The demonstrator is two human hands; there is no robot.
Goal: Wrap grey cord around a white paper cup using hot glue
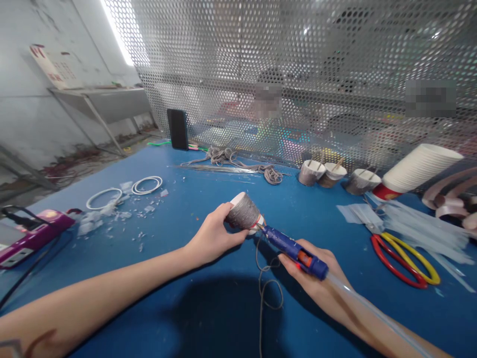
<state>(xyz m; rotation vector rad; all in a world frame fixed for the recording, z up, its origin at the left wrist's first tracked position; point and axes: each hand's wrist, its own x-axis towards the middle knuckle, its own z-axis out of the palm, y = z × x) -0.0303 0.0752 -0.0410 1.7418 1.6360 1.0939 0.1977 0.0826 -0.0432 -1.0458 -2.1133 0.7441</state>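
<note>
A paper cup (243, 211) wound with grey cord is tilted in my left hand (215, 232), which is closed around its side. A band of white and red paper still shows near the end facing right. My right hand (316, 271) grips a blue hot glue gun (288, 244); its nozzle is at that uncovered end of the cup. A clear glue stick (357, 296) sticks out of the gun's back, over my right forearm. From the cup, a loose grey cord (263, 293) curls down the blue table toward me.
Scissors with red and yellow handles (404, 261) and clear glue sticks (425, 231) lie at right. Behind them are stacked paper cups (421, 169) and wrapped cups (312, 172). Cord bundles (223, 156), a phone (178, 129), white rings (146, 185) and a purple power strip (37, 236) are farther left.
</note>
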